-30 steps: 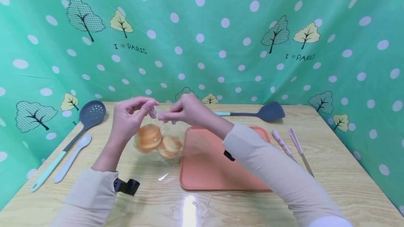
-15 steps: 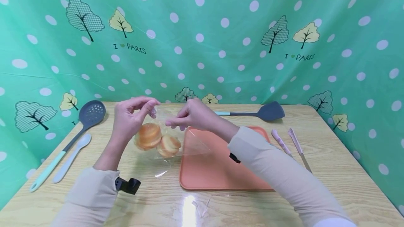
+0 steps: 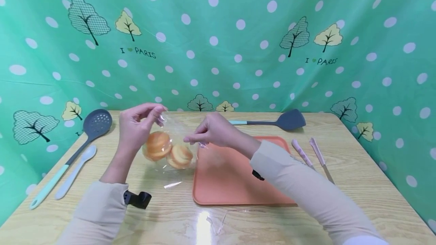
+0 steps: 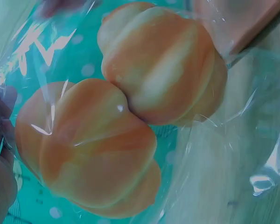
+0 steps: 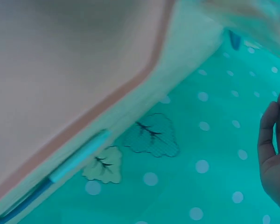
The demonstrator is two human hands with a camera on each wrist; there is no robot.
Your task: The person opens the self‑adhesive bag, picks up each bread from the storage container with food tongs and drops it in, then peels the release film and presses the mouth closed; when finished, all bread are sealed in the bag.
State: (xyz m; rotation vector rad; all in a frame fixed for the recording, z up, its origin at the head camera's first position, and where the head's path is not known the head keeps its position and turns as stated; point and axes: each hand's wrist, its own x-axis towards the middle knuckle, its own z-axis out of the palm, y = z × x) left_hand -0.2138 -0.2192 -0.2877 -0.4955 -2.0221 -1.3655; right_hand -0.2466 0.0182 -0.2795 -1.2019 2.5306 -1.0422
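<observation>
A clear plastic bag (image 3: pixel 181 131) hangs over the table with two striped, swirl-topped buns inside, one larger bun (image 3: pixel 157 145) and one smaller bun (image 3: pixel 179 156). My left hand (image 3: pixel 137 128) pinches the bag's upper left edge between thumb and fingers. On the other side, my right hand (image 3: pixel 219 131) pinches the bag's edge above the tray's left side. Both buns, seen through shiny film, fill much of the left wrist view, the upper bun (image 4: pixel 168 65) touching the lower bun (image 4: pixel 88 144). Part of the right hand (image 5: pixel 277 158) shows at the right wrist view's edge.
A coral tray (image 3: pixel 238 196) lies under my right forearm. At left are a slotted skimmer (image 3: pixel 97 122) and a pale blue spoon (image 3: pixel 75 171). A dark turner (image 3: pixel 290 120) lies behind the tray; two pink-handled metal utensils (image 3: pixel 302 153) lie right of it, partly hidden by my sleeve.
My right hand has moved right and slightly down, away from the left hand, and the film between them is spread wider. The left hand and the buns have barely shifted.
</observation>
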